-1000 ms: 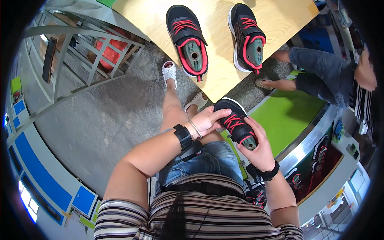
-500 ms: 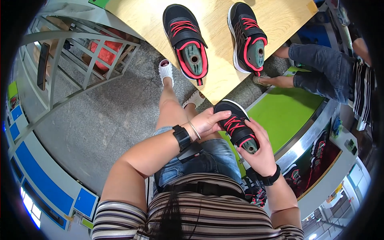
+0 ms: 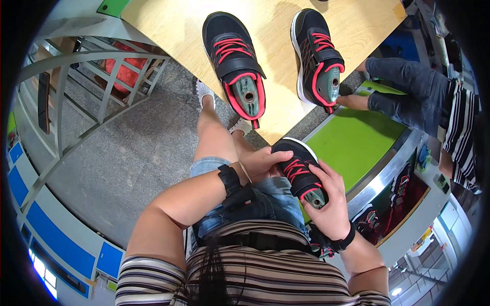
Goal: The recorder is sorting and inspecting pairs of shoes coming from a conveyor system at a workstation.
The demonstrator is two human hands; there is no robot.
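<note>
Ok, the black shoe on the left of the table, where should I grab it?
Grip the left shoe across its heel collar, coming from the near table edge: the heel points toward you, and the grey-green last filling it makes that end firm.

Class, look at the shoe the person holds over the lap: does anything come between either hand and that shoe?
Nothing visible does. The left hand rests directly on the shoe near its toe, and the right hand grips its heel end, with fingers on the upper.
</note>
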